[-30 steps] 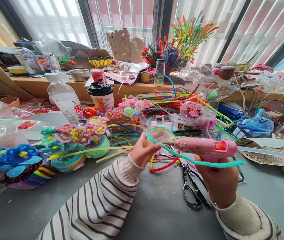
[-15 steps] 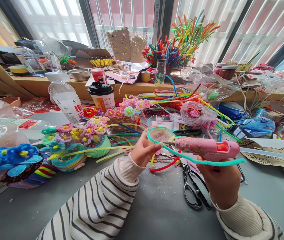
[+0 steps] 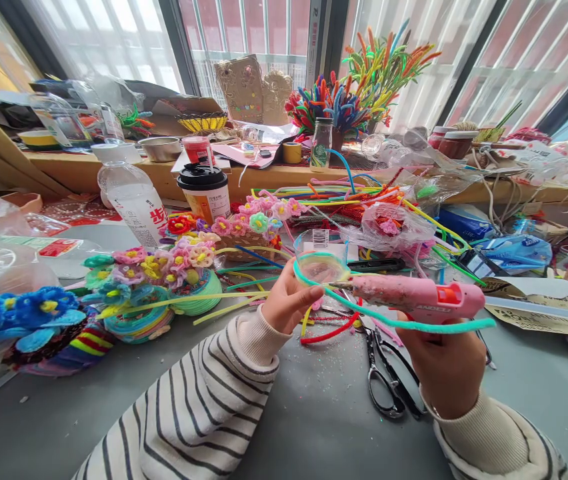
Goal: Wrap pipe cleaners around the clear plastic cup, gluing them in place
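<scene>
My left hand [image 3: 291, 299] grips a clear plastic cup [image 3: 320, 248], tilted so its round end faces me, with a barcode label on its far side. A teal pipe cleaner [image 3: 404, 321] curves round the cup's near end; its loose tail stretches right, in front of the glue gun. In my right hand [image 3: 447, 367] is a pink glue gun [image 3: 409, 293], its nozzle pointing left, close to the cup's edge. Whether the nozzle touches the cup I cannot tell. Black-handled scissors [image 3: 389, 380] lie on the table below the glue gun.
Pipe-cleaner flower pots [image 3: 137, 313] stand at the left, beside a water bottle [image 3: 129, 193] and a lidded paper cup [image 3: 204, 193]. Loose pipe cleaners [image 3: 379, 200] pile up behind my hands. Printed brown paper [image 3: 544, 317] lies at the right. Glitter specks dot the grey table [image 3: 324, 420].
My right hand and the glue gun have shifted slightly right, drawing the nozzle a little away from the cup. The pipe cleaner's tail has moved slightly right too. My left hand has stayed still.
</scene>
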{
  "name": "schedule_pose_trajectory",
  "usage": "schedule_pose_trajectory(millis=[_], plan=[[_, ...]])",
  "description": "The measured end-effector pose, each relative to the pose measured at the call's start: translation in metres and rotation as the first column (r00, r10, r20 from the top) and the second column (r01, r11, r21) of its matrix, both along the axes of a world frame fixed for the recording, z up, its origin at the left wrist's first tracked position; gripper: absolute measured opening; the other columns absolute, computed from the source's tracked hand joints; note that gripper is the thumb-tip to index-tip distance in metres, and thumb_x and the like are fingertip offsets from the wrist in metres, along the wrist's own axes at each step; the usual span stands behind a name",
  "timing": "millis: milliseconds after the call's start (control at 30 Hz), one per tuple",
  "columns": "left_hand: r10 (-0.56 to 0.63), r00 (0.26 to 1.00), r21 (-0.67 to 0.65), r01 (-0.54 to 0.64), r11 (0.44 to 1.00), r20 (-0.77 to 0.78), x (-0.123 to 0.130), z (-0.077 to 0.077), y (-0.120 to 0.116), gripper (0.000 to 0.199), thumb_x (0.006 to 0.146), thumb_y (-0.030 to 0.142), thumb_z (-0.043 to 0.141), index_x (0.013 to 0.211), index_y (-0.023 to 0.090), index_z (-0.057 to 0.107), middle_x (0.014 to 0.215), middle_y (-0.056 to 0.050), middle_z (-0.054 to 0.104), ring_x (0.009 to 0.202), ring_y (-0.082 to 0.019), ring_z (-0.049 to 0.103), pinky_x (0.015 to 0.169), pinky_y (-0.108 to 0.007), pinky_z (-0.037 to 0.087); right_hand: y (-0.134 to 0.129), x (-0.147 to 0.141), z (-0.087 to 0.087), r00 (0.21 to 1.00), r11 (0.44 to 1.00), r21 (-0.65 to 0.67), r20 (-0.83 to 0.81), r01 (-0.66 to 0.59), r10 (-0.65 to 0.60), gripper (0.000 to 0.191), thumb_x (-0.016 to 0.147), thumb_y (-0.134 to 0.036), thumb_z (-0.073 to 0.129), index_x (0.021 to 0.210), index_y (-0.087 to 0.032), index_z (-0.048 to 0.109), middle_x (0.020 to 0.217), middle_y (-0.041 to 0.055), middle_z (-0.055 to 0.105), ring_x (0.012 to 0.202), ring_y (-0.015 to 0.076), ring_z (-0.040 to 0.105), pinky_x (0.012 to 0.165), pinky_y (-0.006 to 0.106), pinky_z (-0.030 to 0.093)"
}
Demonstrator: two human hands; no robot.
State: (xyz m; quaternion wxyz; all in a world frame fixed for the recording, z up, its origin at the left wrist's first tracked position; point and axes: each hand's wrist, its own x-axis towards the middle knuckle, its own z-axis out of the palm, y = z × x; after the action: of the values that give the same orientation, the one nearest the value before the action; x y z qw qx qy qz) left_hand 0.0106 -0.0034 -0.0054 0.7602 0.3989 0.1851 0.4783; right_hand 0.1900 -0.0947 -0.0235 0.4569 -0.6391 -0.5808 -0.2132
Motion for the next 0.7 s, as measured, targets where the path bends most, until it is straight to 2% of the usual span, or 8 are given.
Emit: schedule_pose_trajectory(millis=[200,367,533,700], plan=[[0.001,1.000,-0.003,0.000,1.000,0.020,0.0003,0.0002,-0.0004,0.062,0.048,0.024,0.079,0.102,0.019,0.048,0.102,-0.007,0.063,0.101,-0.024,0.057,0.090,-0.035,0.041,0.0019,-0.0013,-0.0024,0.999,0.997,0.074,-0.011,0.033,-0.033,0.024,0.070,-0.033,0.060,0.054,-0.015,0.059,0.035,-0.0037,0.042,0.031,0.0081,0.037,0.032,0.021,0.030],[-0.003,1.000,0.003,0.003,1.000,0.012,0.0002,-0.0002,0.0000,0.062,0.049,0.024,0.078,0.103,0.019,0.047,0.103,-0.008,0.063,0.104,-0.025,0.056,0.091,-0.035,0.039,0.0006,-0.0003,-0.0040,0.998,0.998,0.011,-0.029,0.063,-0.062,0.027,0.068,-0.034,0.061,0.051,-0.014,0.056,0.035,-0.0039,0.041,0.029,0.0067,0.035,0.029,0.021,0.027],[0.003,1.000,-0.004,-0.003,1.000,0.008,0.0001,0.0014,-0.0003,0.061,0.048,0.024,0.078,0.101,0.018,0.048,0.101,-0.008,0.063,0.100,-0.025,0.058,0.086,-0.034,0.042,0.0001,0.0020,-0.0034,0.997,0.997,0.037,-0.049,0.064,-0.062,0.025,0.068,-0.034,0.061,0.054,-0.014,0.059,0.039,-0.0002,0.051,0.033,0.0105,0.046,0.031,0.021,0.034],[0.001,1.000,0.002,-0.001,1.000,0.011,-0.0006,0.0024,-0.0012,0.060,0.049,0.025,0.078,0.101,0.019,0.048,0.102,-0.008,0.063,0.101,-0.026,0.057,0.087,-0.035,0.041,-0.0002,0.0006,0.0022,0.985,0.999,-0.033,-0.171,0.003,-0.008,0.024,0.068,-0.036,0.062,0.058,-0.014,0.064,0.047,0.0058,0.062,0.040,0.0175,0.057,0.035,0.024,0.042]])
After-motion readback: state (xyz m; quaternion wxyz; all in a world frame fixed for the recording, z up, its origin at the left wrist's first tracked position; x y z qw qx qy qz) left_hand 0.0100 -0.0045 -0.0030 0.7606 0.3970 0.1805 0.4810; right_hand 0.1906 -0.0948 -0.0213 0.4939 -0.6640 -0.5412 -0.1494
